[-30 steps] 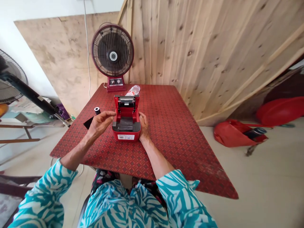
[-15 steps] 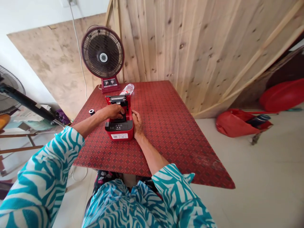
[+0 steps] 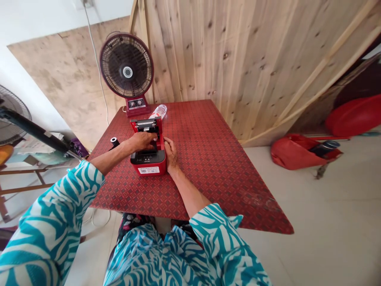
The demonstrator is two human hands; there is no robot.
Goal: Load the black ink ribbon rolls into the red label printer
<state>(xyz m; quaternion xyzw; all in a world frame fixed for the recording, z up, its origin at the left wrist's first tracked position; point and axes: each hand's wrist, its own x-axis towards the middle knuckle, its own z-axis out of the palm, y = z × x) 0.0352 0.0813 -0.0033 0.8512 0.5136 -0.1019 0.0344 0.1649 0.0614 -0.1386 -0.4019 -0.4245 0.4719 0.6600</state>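
Observation:
A red thermal label printer sits near the far end of the table with its lid raised upright. My left hand reaches over its open compartment, fingers down at the opening, and what they touch is hidden. My right hand presses against the printer's right side. To the left of the printer, a small black-and-white roll stands apart from my hands, with a dark sheet partly showing beside it. Behind the raised lid lies a clear plastic bottle.
The red patterned tabletop extends right of the printer. A maroon desk fan stands at the far edge against wood panelling. A pedestal fan stands at left. A red bag lies on the floor at right.
My left hand has moved from above the table at the printer's left to over its open compartment. My right hand stays at the printer's side. The view has shifted slightly.

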